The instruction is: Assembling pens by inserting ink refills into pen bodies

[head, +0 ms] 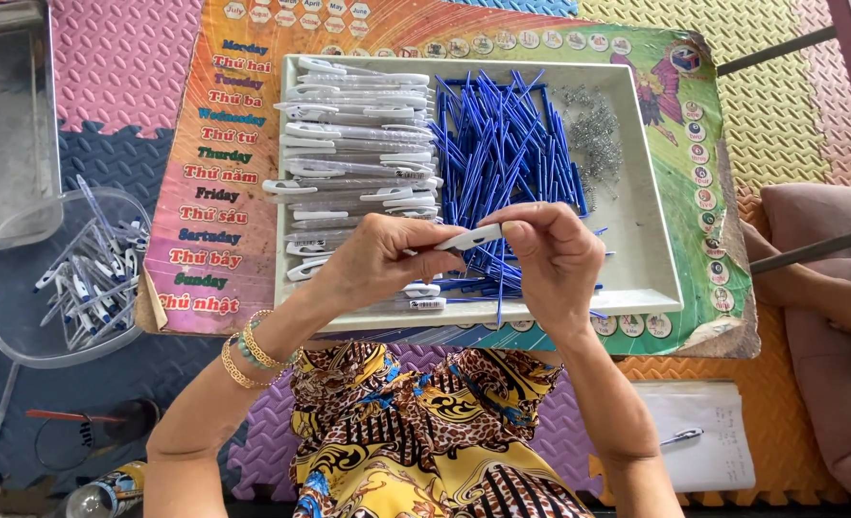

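Floor: foam puzzle mats (128, 67) in pink, blue and orange, with a colourful printed board (224, 173) laid on top as a work surface.
Tray: shallow white tray (651, 278) in the middle of the frame, sitting on the board.
Tray contents: clear pen barrels (358, 144) stacked on its left side, blue refills (502, 153) piled in the centre, tiny metal springs (593, 134) upper right.
Pen piece: white pen part (471, 237) held just above the tray's near edge, centre frame.
Left hand: left hand (377, 264) is curled, fingertips pinching the part's left end.
Right hand: right hand (555, 259) pinches the other end between thumb and forefinger.
Handling: looks super light, stiff, smooth plastic, so probably a bit slippery; gripping near each end like this seems the way to go.
Bowl: clear plastic bowl (8, 317) at left, holding finished-looking pens (94, 283).
Extras: notepad with a pen (703, 436) lower right.
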